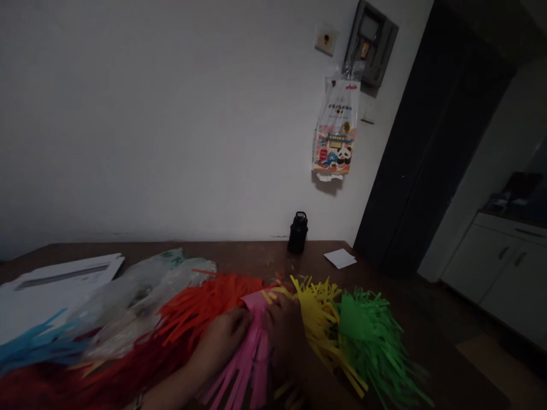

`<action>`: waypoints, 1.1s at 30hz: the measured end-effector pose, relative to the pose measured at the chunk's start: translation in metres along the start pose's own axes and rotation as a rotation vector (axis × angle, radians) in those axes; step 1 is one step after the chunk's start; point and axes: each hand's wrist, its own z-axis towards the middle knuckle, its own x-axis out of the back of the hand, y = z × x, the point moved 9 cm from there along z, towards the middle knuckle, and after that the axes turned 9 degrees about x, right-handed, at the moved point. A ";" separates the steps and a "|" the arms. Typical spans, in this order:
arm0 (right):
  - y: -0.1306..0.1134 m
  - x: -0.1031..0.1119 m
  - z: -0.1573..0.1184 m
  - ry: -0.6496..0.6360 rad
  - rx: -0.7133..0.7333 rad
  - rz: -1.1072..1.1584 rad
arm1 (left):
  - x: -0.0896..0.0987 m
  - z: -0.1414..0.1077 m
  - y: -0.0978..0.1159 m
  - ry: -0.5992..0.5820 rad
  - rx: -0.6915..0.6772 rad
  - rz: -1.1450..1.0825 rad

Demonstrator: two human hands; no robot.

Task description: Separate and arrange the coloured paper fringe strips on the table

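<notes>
The pink fringed paper strip bundle (247,364) lies near the front edge of the brown wooden table (239,254); it looks light, soft, easily torn, so its uncut top band suits holding. Left fingers (233,320) and right fingers (280,310) touch it; their grip I cannot tell.

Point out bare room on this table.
Bare tabletop shows between the crumpled plastic bag and black bottle, and between bottle and white card. Crowded front: orange fringe, left hand, pink fringe, right hand, yellow fringe, green fringe.
</notes>
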 end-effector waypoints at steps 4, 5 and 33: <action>0.007 -0.004 -0.001 0.031 -0.029 0.022 | 0.000 0.000 -0.001 0.003 0.000 0.002; 0.008 -0.004 -0.001 0.041 -0.037 0.026 | 0.000 -0.001 -0.001 0.000 -0.002 0.002; 0.006 0.014 0.001 0.173 0.028 0.274 | -0.012 -0.027 0.017 -0.037 -0.066 -0.136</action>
